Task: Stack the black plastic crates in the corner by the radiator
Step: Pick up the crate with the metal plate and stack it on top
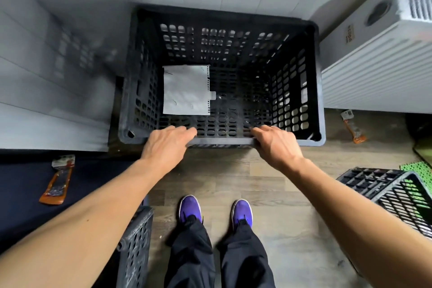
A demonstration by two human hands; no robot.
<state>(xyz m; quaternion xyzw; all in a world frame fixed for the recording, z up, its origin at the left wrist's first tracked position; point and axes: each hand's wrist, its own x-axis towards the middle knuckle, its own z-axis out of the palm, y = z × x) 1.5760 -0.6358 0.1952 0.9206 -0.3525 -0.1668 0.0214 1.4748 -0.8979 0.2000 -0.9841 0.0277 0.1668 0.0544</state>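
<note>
A large black plastic crate (313,82) with perforated walls stands open-side up in the corner, between the grey panelled wall and the white radiator (374,72). It seems to rest on another dark crate whose edge shows at its lower left. A white sheet of paper (184,90) lies on its floor. My left hand (167,147) and my right hand (274,145) both grip the crate's near rim, fingers curled over the edge. A second black crate (402,196) lies at the right, and a third (136,248) stands by my left leg.
An orange-handled tool (57,182) lies on a dark surface at the left. Another orange tool (354,128) lies on the wood floor below the radiator. A green perforated mat (418,168) shows at the right edge. My feet in purple shoes (190,208) stand just behind the crate.
</note>
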